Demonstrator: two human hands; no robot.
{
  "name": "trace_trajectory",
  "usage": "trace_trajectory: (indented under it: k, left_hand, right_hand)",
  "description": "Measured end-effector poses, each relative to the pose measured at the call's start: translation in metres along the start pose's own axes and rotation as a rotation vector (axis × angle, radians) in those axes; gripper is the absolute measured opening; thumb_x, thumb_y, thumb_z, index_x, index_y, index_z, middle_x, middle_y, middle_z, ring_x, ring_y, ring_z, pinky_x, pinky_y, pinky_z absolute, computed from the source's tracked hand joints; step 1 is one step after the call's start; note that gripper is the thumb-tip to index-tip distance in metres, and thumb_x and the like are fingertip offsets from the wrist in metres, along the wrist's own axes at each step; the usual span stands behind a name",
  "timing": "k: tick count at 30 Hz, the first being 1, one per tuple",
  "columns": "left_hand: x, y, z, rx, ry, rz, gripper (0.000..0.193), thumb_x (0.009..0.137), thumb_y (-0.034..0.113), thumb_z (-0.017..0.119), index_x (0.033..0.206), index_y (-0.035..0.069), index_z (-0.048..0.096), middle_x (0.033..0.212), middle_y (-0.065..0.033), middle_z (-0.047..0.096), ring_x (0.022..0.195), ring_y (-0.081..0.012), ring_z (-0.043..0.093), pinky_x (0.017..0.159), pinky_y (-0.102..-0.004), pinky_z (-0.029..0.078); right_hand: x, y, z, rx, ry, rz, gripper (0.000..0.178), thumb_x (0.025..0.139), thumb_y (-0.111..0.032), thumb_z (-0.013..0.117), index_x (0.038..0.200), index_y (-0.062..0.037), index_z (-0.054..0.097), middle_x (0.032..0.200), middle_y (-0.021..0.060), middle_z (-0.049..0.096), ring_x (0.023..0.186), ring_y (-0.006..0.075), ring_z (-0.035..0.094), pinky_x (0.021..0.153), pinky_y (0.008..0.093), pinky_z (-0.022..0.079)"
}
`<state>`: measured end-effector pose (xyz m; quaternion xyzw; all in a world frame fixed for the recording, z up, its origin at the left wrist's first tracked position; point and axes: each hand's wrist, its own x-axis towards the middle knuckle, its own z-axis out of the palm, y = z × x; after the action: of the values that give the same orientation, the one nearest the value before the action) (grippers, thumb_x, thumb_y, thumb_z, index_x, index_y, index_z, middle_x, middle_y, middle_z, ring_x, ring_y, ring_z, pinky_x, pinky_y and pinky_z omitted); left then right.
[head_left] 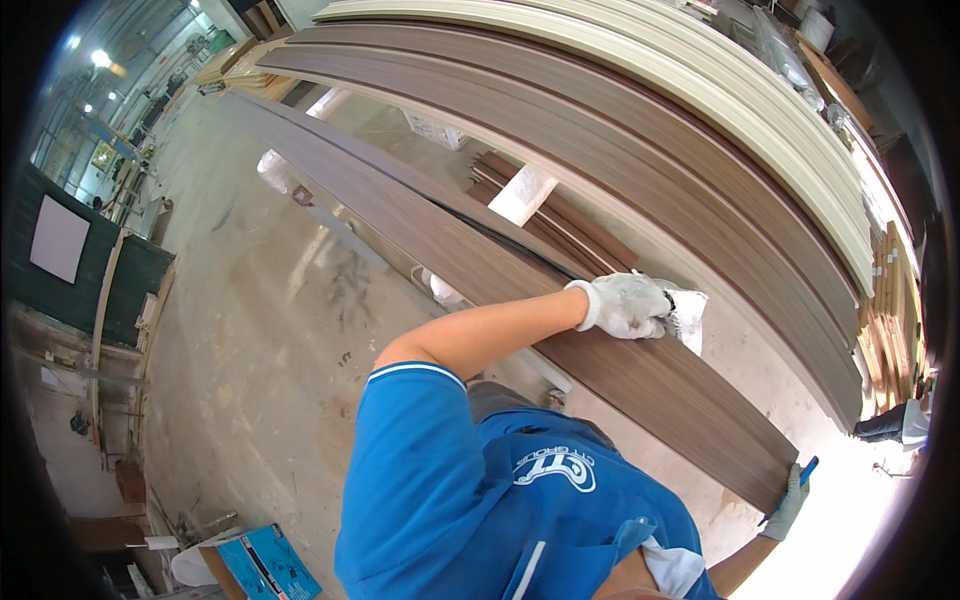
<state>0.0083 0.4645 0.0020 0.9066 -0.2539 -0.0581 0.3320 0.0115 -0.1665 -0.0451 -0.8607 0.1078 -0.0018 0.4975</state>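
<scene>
A long brown wood-grain board (620, 370) runs diagonally from the far left to the near right in front of me. My left hand (625, 305), in a whitish glove, rests over its far edge with curled fingers, closed on a crumpled white cloth (688, 318). At the board's near right end is my right hand (790, 507), gloved too, its fingers closed around a slim blue tool (809, 470) whose exact kind I cannot make out. That hand lies against the board's end corner. Its fingers are partly hidden.
Beyond the board, more brown boards (560, 110) and cream boards (640, 50) lie on a rack with a white crossbar (522, 194). Brown strips (590, 235) sit below. A white crate (435, 130) stands underneath. A blue box (268, 563) is on the floor at lower left.
</scene>
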Motion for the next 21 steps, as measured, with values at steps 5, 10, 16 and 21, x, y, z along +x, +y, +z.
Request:
trace_trajectory:
  k: [5, 10, 16, 21]
  left_hand:
    - [0.028, 0.035, 0.026, 0.221, 0.108, 0.060, 0.026, 0.087, 0.027, 0.066, 0.085, 0.001, 0.073, 0.095, -0.0205, 0.072, 0.093, -0.0391, 0.071, 0.083, -0.0482, 0.057]
    - [0.047, 0.081, 0.057, 0.182, 0.009, 0.091, 0.022, 0.085, 0.021, 0.068, 0.091, 0.000, 0.074, 0.101, -0.0223, 0.072, 0.091, -0.0374, 0.072, 0.075, -0.0468, 0.058]
    - [0.056, 0.099, 0.071, 0.743, 0.080, -0.058, 0.021, 0.081, 0.014, 0.070, 0.097, 0.002, 0.077, 0.098, -0.0153, 0.071, 0.084, -0.0290, 0.072, 0.062, -0.0415, 0.055]
    - [0.059, 0.100, 0.076, 0.566, 0.181, -0.192, 0.014, 0.083, 0.007, 0.066, 0.092, -0.002, 0.072, 0.088, -0.0192, 0.071, 0.074, -0.0319, 0.073, 0.060, -0.0452, 0.058]
  right_hand:
    - [-0.005, -0.025, 0.014, 0.007, -0.060, -0.038, 0.037, 0.100, -0.035, 0.071, 0.108, 0.0001, 0.061, 0.092, 0.0001, 0.053, 0.087, 0.0131, 0.048, 0.079, 0.0306, 0.041]
    - [0.006, -0.020, 0.004, -0.004, -0.096, -0.028, 0.037, 0.101, -0.033, 0.070, 0.114, 0.0011, 0.063, 0.095, 0.0021, 0.056, 0.091, 0.0143, 0.051, 0.084, 0.0323, 0.043]
    - [0.013, -0.007, 0.003, -0.038, -0.079, -0.103, 0.036, 0.101, -0.032, 0.071, 0.112, 0.0008, 0.063, 0.091, -0.0011, 0.052, 0.085, 0.0118, 0.045, 0.078, 0.0300, 0.040]
    - [-0.003, -0.027, 0.008, -0.030, -0.093, -0.046, 0.047, 0.097, -0.031, 0.073, 0.126, 0.0046, 0.062, 0.085, -0.0045, 0.045, 0.077, 0.0094, 0.040, 0.069, 0.0275, 0.037]
